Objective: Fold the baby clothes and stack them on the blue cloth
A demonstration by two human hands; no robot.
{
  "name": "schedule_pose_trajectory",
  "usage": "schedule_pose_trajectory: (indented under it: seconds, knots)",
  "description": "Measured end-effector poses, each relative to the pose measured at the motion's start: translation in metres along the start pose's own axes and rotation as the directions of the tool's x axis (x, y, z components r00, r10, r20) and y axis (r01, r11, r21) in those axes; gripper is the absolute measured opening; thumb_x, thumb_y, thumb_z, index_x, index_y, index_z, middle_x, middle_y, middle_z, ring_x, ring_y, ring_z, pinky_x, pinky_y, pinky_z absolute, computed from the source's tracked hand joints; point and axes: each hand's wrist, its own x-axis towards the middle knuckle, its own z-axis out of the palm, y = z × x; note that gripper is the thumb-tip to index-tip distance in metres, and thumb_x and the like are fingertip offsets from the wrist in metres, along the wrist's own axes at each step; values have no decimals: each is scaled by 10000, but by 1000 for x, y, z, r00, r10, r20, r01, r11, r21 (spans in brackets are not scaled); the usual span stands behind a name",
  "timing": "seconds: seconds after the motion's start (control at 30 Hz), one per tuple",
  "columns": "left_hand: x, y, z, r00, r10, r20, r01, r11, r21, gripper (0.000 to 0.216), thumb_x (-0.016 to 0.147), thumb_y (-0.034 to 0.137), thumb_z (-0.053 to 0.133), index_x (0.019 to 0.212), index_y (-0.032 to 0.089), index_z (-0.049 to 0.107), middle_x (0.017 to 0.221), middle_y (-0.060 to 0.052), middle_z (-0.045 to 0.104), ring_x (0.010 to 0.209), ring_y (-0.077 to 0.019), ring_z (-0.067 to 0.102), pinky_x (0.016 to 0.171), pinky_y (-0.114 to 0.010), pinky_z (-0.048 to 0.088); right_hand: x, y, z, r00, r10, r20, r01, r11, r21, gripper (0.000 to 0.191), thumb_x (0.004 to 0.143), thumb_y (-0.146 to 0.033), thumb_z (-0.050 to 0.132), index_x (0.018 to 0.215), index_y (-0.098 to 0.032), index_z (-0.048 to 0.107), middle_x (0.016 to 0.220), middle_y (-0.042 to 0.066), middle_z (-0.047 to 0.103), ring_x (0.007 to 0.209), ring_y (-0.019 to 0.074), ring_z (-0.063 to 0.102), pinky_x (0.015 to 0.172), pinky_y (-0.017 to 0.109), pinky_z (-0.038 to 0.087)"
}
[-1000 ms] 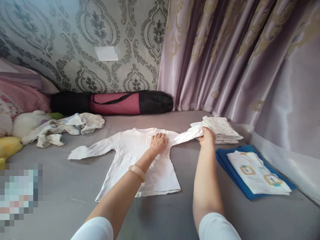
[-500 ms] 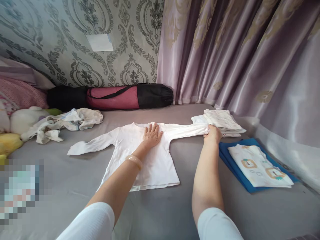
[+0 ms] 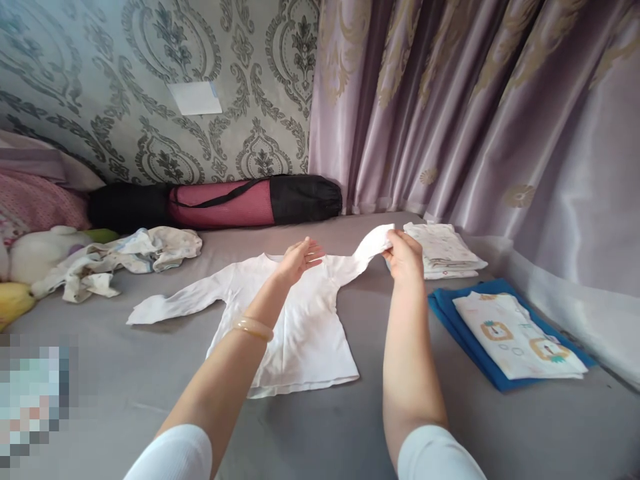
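Observation:
A small white long-sleeved shirt (image 3: 300,333) lies spread flat on the grey bed (image 3: 150,387). My right hand (image 3: 404,257) pinches the cuff of its right sleeve and holds it lifted off the bed, bent toward the shirt's middle. My left hand (image 3: 299,259) hovers just above the shirt's chest near the collar, fingers stretched out and apart, holding nothing. A pale bangle sits on my left wrist. The other sleeve lies stretched out to the left.
A stack of folded pale clothes (image 3: 443,248) lies behind my right hand. A folded printed garment (image 3: 515,337) rests on blue cloth at the right. Crumpled clothes (image 3: 115,257) and soft toys (image 3: 35,250) lie left. A red and black roll bag (image 3: 225,203) lies along the wall; curtains hang right.
My right hand has lifted the sleeve end off the bed and brought it leftward. My left hand has risen from pressing flat on the shirt's chest.

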Motion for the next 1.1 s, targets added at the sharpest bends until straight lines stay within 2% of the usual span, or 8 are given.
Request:
schedule_pose_trajectory:
  seconds: [0.2, 0.33, 0.4, 0.53, 0.67, 0.77, 0.97, 1.1]
  knots:
    - [-20, 29, -11, 989, -134, 70, 144, 975, -169, 601, 942, 595, 311, 1111, 83, 575, 1075, -200, 673, 886, -284, 694, 778, -439, 559, -50, 15, 55, 933, -73, 354, 120, 986, -114, 257, 776, -326, 666, 974, -163, 672, 860, 26, 726, 796, 168, 681, 686, 269, 558]
    - [-25, 26, -40, 988, -155, 16, 152, 940, -305, 717, 910, 678, 241, 1097, 93, 610, 976, -179, 695, 832, -284, 692, 729, -437, 563, -80, 28, 74, 635, 51, 771, 64, 991, -118, 423, 801, -412, 710, 1156, -197, 627, 1120, 85, 709, 1062, 204, 654, 939, 363, 512]
    - [-28, 22, -58, 980, -184, -72, 144, 915, -376, 735, 889, 706, 263, 1040, 88, 630, 911, -176, 699, 822, -289, 692, 715, -428, 566, -83, 28, 74, 577, 52, 815, 78, 990, -118, 429, 830, -430, 692, 1190, -211, 609, 1217, 99, 671, 1144, 200, 619, 1019, 380, 456]
    - [-35, 13, -88, 969, -186, -161, 104, 902, -419, 525, 876, 601, 464, 856, 110, 646, 755, -124, 687, 741, -261, 690, 686, -395, 570, -63, 20, 59, 716, 13, 698, 127, 981, -148, 295, 902, -405, 607, 1110, -197, 630, 1196, 119, 681, 1079, 200, 659, 1002, 406, 463]
    - [-36, 0, -96, 976, -89, -200, 34, 964, -263, 81, 731, 180, 674, 792, 141, 637, 683, -34, 677, 659, -179, 669, 642, -285, 545, -39, 19, 43, 834, 68, 547, 81, 967, -243, 179, 942, -303, 533, 1015, -177, 637, 1094, 120, 722, 927, 179, 710, 895, 360, 523]
    - [-32, -10, -97, 951, -25, -307, 4, 998, -68, 152, 660, 146, 704, 795, 150, 633, 666, -20, 674, 700, -181, 677, 624, -252, 519, -28, 30, 40, 888, 111, 446, 46, 944, -326, 134, 926, -213, 528, 972, -160, 642, 1012, 116, 740, 834, 159, 719, 804, 308, 545]
    - [-31, -20, -113, 931, 166, -325, -115, 979, 170, 404, 550, 423, 775, 830, 165, 641, 663, -6, 669, 684, -202, 661, 629, -274, 488, -12, 77, 45, 905, 108, 412, 121, 863, -491, 141, 870, -95, 544, 909, -122, 677, 861, 72, 741, 700, 97, 687, 765, 249, 530]
    - [-32, -22, -126, 907, 250, -338, -148, 943, 298, 481, 545, 515, 734, 847, 155, 629, 662, -10, 638, 670, -194, 619, 631, -280, 457, -7, 98, 47, 866, 49, 498, 344, 664, -664, 240, 864, -81, 496, 965, -137, 707, 970, 70, 742, 869, 126, 690, 871, 266, 494]
